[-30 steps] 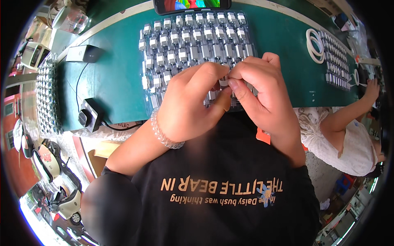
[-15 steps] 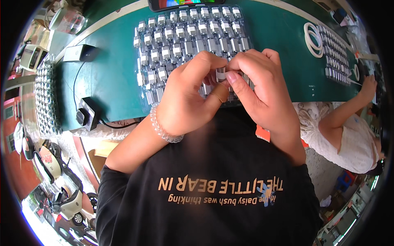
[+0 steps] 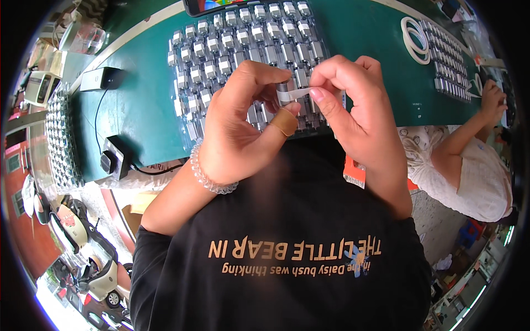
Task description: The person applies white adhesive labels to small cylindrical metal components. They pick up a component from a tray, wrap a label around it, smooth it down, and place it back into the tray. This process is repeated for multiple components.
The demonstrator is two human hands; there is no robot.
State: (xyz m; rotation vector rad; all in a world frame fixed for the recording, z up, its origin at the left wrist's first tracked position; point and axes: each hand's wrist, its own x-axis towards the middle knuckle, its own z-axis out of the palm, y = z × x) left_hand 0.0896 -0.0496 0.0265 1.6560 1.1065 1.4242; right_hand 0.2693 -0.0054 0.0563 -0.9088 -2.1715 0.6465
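Observation:
My left hand (image 3: pixel 229 129), with a tan bandage (image 3: pixel 285 122) round the thumb, pinches a small metal block (image 3: pixel 282 87) between thumb and fingers. A narrow white tape strip (image 3: pixel 300 93) is wrapped on the block, and its free end stretches to the right. Thumb and forefinger of my right hand (image 3: pixel 356 105) are closed on that end. Both hands are above the near part of a clear plastic tray (image 3: pixel 315 27), which holds rows of similar metal blocks, many with white bands. My fingers hide part of the held block and some of the tray.
A lit phone (image 3: pixel 234 4) lies beyond the tray. On the left of the green table (image 3: pixel 143 66) are a black box (image 3: pixel 99 79), a black knobbed device (image 3: pixel 116 157) and a filled tray (image 3: pixel 59 132). White rings (image 3: pixel 413 41), another tray (image 3: pixel 448 66) and another person's hand (image 3: pixel 493 100) are at right.
My hands have drawn apart, and the white strip now shows stretched between them. Before, the fingers met close round the block. The whole view has shifted slightly.

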